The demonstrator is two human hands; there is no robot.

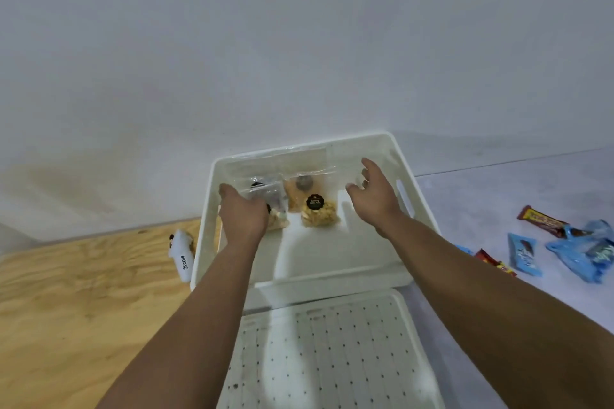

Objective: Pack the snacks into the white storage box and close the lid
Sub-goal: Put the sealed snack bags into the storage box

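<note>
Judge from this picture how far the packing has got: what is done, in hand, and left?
Done: clear snack bags lie in the white box. In hand: left hand rests on another bag there; right hand hovers open inside. Left: wrapped bars and blue packets wait outside, and the lid lies off.

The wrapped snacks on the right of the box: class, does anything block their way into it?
Nothing visible does. The wrapped snacks lie in the open beside the white storage box, whose top is uncovered; its lid lies nearer the person.
</note>
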